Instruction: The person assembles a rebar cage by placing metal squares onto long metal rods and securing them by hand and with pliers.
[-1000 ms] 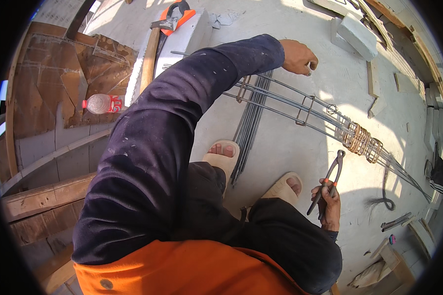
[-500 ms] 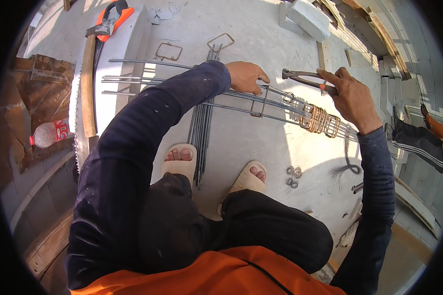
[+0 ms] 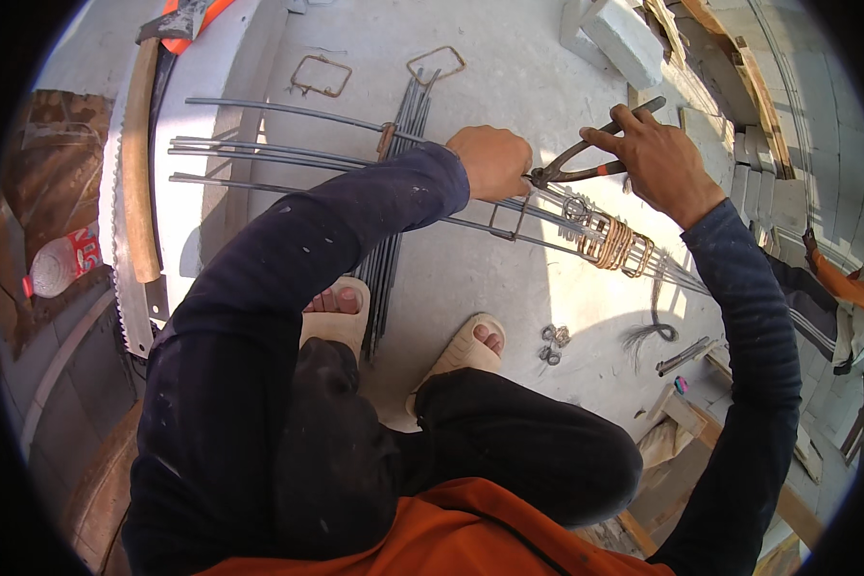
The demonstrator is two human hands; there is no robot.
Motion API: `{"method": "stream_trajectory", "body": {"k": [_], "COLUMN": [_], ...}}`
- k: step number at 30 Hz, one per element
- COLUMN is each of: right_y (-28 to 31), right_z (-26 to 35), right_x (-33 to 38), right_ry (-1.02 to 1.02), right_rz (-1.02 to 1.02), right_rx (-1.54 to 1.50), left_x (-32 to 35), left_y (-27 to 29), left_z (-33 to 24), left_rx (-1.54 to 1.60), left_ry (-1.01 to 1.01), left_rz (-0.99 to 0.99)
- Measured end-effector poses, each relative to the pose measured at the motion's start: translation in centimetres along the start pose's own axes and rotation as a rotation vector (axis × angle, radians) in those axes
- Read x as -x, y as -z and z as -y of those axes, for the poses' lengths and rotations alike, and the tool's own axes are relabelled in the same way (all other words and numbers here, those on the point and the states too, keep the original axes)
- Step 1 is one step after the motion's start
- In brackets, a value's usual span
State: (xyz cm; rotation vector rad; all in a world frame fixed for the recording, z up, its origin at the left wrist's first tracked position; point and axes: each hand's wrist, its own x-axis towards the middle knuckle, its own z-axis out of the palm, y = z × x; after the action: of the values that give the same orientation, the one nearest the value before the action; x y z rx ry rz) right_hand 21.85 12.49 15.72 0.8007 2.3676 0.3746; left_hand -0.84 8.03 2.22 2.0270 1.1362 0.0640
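My right hand (image 3: 670, 168) grips a pair of pincers (image 3: 581, 156), handles spread, jaws down at a rod beside my left fingertips. My left hand (image 3: 492, 163) is closed at the far edge of the rebar frame; what its fingers pinch is hidden. Long steel rods (image 3: 259, 148) run across in front of me. A rectangular stirrup (image 3: 509, 221) stands around them just right of my left hand. Farther right, several rusty stirrups (image 3: 612, 242) are bunched on the rods. Beneath, a bundle of rods (image 3: 382, 288) lies crosswise on the floor.
Two loose stirrups (image 3: 321, 76) lie beyond the rods. At left are a wooden-handled tool (image 3: 141, 182), a saw blade (image 3: 125, 278) and a plastic bottle (image 3: 62, 262). Wire rings (image 3: 553, 343) and tie wires (image 3: 655, 333) lie at right. Another person (image 3: 835, 288) is at the right edge.
The pincers have come down and left to my left fingertips, and their handles have spread apart. My left hand has turned, its fingers now tucked down. The view has shifted slightly.
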Motion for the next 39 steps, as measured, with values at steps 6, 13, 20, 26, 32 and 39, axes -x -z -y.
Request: {"method": "stream_trajectory", "body": {"k": [6,13,20,26,32,39], "right_y": [0.4,-1.3,0.0,5.1,6.6,2.4], "right_z": [-0.5,1.4,-0.5,-1.6,0.2,-1.5], "right_x": [-2.1,0.0,-1.5,-5.6,-0.6,1.5], "right_ry": [-0.014,-0.227,-0.111,-0.020,0.010,0.031], "right_rz": [0.012,0.128,0.052,0.311,0.109,-0.074], "right_rx": [-0.052,-0.166,-0.103,-0.062,0.182,0.171], "left_x": [0.2,0.2,-0.4,-5.3,-7.9,-8.5], "left_y": [-0.4,-0.8,-0.6,-0.9,-1.1,3.2], "left_z": [0.1,0.6,0.8,-4.2,-5.3,-3.6], "left_rx": [0.000,0.020,0.081,0.739,0.895,0.706], "left_ry": [-0.037,-0.034,-0.098,-0.228,-0.170,-0.386], "left_rz": [-0.045,-0.017,-0.092,-0.109,-0.032,0.329]}}
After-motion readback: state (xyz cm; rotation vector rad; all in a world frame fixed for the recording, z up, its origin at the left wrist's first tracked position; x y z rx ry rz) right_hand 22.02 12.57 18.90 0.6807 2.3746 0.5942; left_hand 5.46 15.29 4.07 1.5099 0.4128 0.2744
